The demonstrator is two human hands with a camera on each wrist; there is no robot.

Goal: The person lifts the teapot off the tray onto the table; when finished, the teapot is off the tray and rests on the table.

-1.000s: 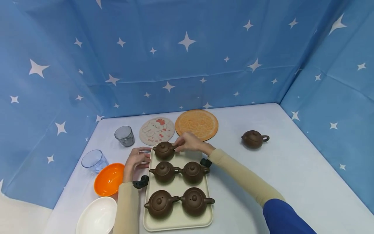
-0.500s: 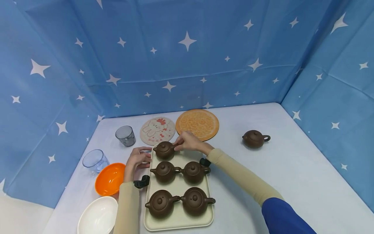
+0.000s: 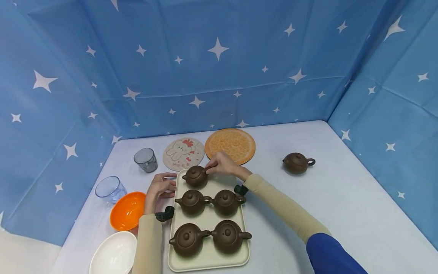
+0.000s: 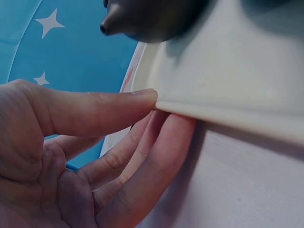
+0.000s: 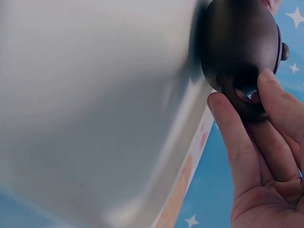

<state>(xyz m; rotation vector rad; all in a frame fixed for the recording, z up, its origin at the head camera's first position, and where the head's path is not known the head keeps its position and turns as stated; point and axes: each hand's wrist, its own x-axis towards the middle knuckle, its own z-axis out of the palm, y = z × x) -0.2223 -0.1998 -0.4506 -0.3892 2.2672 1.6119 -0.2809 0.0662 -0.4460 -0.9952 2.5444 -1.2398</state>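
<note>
Far teapot (image 3: 195,176) at far left corner of cream tray (image 3: 208,260), tilted, lid toward camera. R hand (image 3: 221,166) pinches its handle btwn thumb and fingers (image 5: 236,142). L hand (image 3: 161,187) at tray's left rim, thumb (image 4: 102,111) on top of edge, fingers curled under. Four more teapots on tray in 2 rows behind it, nearer camera. Lone teapot (image 3: 297,162) well apart on table, right. Cartoon coaster (image 3: 183,152) and orange coaster (image 3: 230,145) just beyond tray.

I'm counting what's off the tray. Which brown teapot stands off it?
The lone teapot at the right, on the bare table, its handle pointing right. The other five stand on the cream tray, the far one gripped by the right hand.
</note>
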